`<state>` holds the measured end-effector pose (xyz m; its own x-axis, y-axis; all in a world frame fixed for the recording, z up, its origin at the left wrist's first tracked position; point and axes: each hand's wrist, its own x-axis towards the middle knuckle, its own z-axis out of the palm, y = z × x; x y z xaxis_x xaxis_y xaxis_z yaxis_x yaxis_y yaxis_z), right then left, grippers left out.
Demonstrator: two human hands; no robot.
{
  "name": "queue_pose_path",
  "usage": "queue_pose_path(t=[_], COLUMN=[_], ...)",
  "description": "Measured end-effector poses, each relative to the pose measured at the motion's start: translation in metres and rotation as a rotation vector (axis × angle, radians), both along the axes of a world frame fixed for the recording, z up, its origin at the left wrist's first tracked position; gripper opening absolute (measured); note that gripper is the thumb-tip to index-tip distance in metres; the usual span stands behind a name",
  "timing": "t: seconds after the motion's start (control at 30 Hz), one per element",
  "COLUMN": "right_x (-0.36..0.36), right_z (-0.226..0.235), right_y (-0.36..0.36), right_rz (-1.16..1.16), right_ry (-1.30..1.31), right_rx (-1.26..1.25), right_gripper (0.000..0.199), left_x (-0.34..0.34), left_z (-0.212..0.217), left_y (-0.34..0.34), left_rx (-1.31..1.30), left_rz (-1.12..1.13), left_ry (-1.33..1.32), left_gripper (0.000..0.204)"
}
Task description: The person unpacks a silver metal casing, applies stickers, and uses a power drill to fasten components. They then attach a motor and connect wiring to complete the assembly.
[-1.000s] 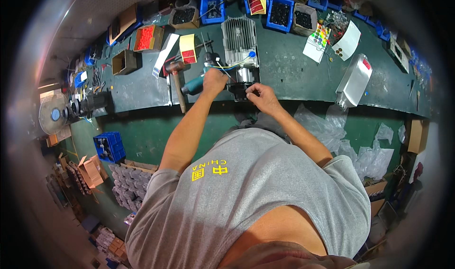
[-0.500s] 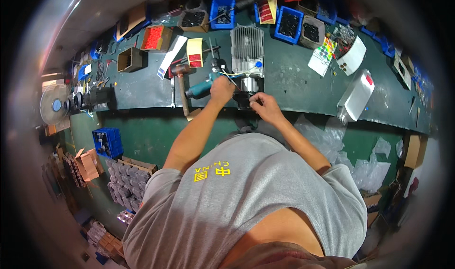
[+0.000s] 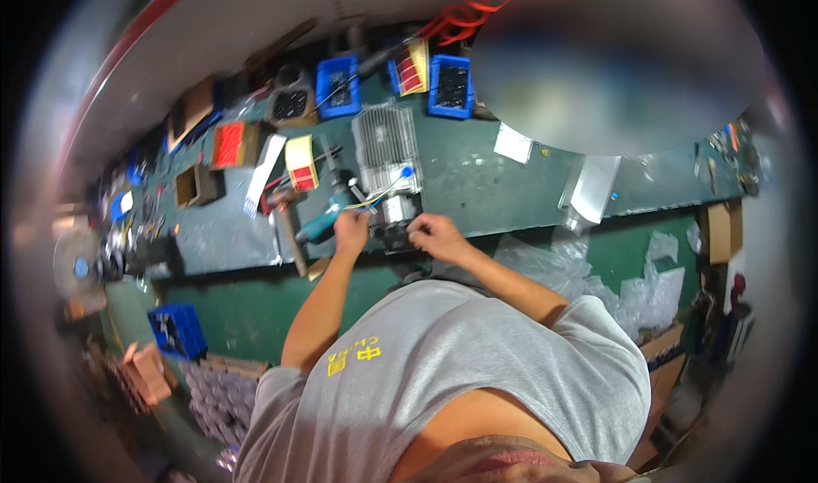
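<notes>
A silver finned motor unit [image 3: 388, 146] lies on the green workbench [image 3: 477, 185], its dark round end [image 3: 396, 221] facing me at the front edge. My left hand [image 3: 351, 231] is curled against the left side of that round end, by thin yellow and blue wires [image 3: 385, 195]. On its right side, my right hand [image 3: 433, 232] grips it with bent fingers. A teal power tool [image 3: 318, 227] lies just left of my left hand.
A wooden-handled hammer [image 3: 292, 238] lies left of the tool. Blue bins [image 3: 450, 85] of small parts, cardboard boxes [image 3: 197, 185] and red and yellow packets [image 3: 301, 162] line the back. Clear plastic bags [image 3: 594, 186] lie to the right. A blue crate [image 3: 177, 331] sits on the floor.
My head has tilted, so the bench sits lower in view and the far wall shows. Both hands stay at the motor's round end, with only small finger shifts.
</notes>
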<state>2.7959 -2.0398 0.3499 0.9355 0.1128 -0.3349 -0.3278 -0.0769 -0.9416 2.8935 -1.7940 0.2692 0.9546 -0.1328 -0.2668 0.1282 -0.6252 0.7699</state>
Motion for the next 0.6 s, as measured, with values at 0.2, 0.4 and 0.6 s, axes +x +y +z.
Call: queue_pose_path(t=[0.2,0.4,0.6], right_x=[0.01,0.021,0.033], right_z=[-0.005,-0.003,-0.002], right_y=[-0.019,-0.031,-0.04], right_rz=[-0.048,-0.07,-0.052], right_ry=[0.005,0.019,0.09], right_rx=[0.055,0.012,0.124], right_gripper=[0.014,0.015,0.012], left_x=[-0.01,-0.005,-0.004], left_z=[-0.012,-0.002,-0.011], left_y=[-0.003,0.002,0.004], left_rx=[-0.382,-0.181,-0.129], left_rz=[0.22,0.066,0.05], left_ry=[0.179,0.197,0.077], left_gripper=[0.017,0.023,0.024])
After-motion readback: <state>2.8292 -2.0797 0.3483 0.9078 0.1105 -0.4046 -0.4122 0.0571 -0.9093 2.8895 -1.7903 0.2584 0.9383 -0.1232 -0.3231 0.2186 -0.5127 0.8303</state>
